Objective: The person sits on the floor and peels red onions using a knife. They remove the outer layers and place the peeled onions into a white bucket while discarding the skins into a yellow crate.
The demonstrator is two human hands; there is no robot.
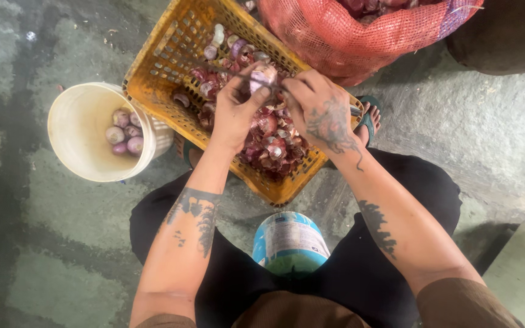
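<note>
An onion [264,77] is held up over the middle of a yellow crate [153,61], between the 2 hands and above the heap of purple peel [271,146] lying in the crate's bottom. The left hand [235,109] sits below and to the left of the onion, its fingers [245,81] curled up and closed around the onion's near side, so that the onion is clamped there. The right hand [320,112] lies to the right of the onion, at about the same height, with its fingers [291,87] drawn together at the onion's right edge; a thin dark blade or strip [226,71] is seen running leftward from that pinch across the onion's top, but what it is cannot be told for certain. Both hands touch the onion, the left carrying it and the right meeting it from the side, so neither is clearly nearer. The onion's long axis cannot be judged, as most of it is hidden by fingers. To the left of the crate, well apart from the hands, a white bucket [77,143] lies tilted toward the camera with a few peeled onions [126,130] inside. Beyond the crate a red mesh sack [360,36] of onions stands, touching the crate's far corner. A blue and green can [290,243] is seen between the person's knees, on the concrete floor [31,255]
</note>
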